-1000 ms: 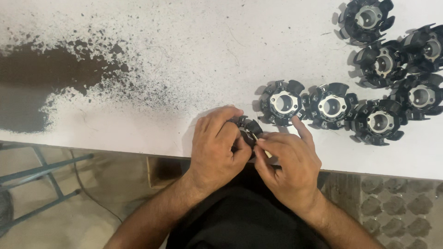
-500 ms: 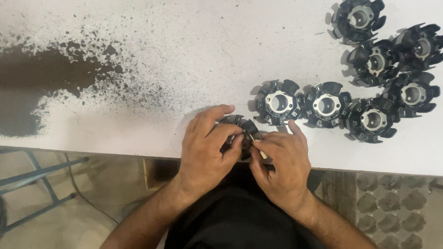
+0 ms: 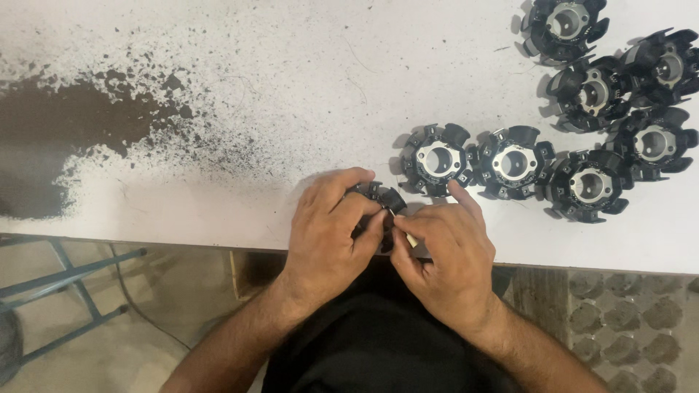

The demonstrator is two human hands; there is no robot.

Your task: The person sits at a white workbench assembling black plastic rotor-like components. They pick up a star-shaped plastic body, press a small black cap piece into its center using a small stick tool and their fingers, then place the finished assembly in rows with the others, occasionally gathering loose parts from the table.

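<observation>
Both hands meet at the near edge of the white tabletop (image 3: 255, 87). The left hand (image 3: 331, 233) curls around a small black plastic part (image 3: 380, 198), fingers pressed over its top. The right hand (image 3: 448, 262) pinches a thin pale stick (image 3: 409, 239) against that part, forefinger stretched out. Just beyond, three black ring-shaped parts (image 3: 510, 161) sit in a row, touching. Four more (image 3: 619, 69) cluster at the far right. A dark worn patch (image 3: 65, 131) stains the left side.
</observation>
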